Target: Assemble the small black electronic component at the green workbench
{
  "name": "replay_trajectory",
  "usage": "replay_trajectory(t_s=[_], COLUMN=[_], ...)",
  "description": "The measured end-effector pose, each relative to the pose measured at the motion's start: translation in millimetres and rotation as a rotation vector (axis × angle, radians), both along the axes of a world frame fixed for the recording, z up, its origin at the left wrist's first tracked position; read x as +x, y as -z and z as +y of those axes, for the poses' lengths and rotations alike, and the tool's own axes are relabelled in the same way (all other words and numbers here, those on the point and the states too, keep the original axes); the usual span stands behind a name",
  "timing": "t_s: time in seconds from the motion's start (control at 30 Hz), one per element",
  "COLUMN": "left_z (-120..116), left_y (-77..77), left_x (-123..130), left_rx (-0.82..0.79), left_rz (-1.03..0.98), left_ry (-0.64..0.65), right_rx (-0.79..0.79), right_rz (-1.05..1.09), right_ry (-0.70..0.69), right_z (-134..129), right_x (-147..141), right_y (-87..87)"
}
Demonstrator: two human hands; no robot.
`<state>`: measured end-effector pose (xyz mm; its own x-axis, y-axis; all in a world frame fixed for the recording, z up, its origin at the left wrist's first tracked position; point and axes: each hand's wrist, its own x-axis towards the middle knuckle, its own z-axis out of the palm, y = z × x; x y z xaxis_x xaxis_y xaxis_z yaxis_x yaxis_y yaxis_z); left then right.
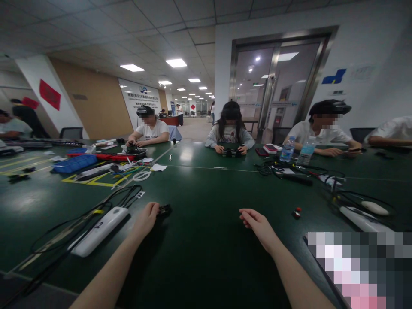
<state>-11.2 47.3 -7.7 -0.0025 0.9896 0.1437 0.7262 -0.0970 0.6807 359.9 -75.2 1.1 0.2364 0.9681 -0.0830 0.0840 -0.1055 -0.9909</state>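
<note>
My left hand (150, 216) is closed on a small black part (165, 209), which sticks out to the right of its fingers just over the green table (206, 240). The kind of part is too dark to make out. Across from it, my right hand (256, 223) is held with its fingers curled in and pressed together. Whatever may be between those fingertips is too small or hidden to see. A wide stretch of table separates the two hands. Right of my right hand lies a small black and red item (296, 213).
A white power strip (100, 231) with black cables lies left of my left arm. Further back are a blue tray (74, 163), water bottles (287, 149) and tangled cables. Another power strip (365, 219) and a white mouse (375, 208) lie right. Several people in headsets sit opposite.
</note>
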Motion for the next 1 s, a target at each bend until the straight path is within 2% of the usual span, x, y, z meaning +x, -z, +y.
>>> replay_trajectory(t_s=[0.13,0.23,0.43,0.53,0.63,0.73,0.87,1.0], left_z=[0,-2,-18,-33,-47,-57,-63,-65], left_y=[-2.1,-0.3,6.7,2.7,-2.3,-2.7,-1.0,-5.6], left_x=[14,36,119,160,186,195,192,189], left_rx=[-0.016,-0.031,-0.109,-0.206,-0.261,-0.248,-0.224,-0.232], left_rz=[-0.038,-0.065,-0.171,-0.219,-0.242,-0.251,-0.293,-0.328], left_ry=[0.018,0.076,0.337,0.473,0.553,0.589,0.652,0.721], right_rx=[-0.005,-0.012,0.009,0.016,0.04,0.08,0.133,0.134], right_rz=[-0.003,0.003,0.008,0.009,-0.02,-0.154,-0.431,-0.528], right_ry=[-0.007,-0.013,-0.006,-0.013,-0.02,-0.055,-0.141,-0.208], right_z=[0,-2,-3,-2,-1,-3,-7,-9], right_x=[1,0,-1,-1,-2,-5,-9,-11], right_y=[0.8,-2.4,-4.5,-1.6,-0.8,-4.3,-9.8,-9.1])
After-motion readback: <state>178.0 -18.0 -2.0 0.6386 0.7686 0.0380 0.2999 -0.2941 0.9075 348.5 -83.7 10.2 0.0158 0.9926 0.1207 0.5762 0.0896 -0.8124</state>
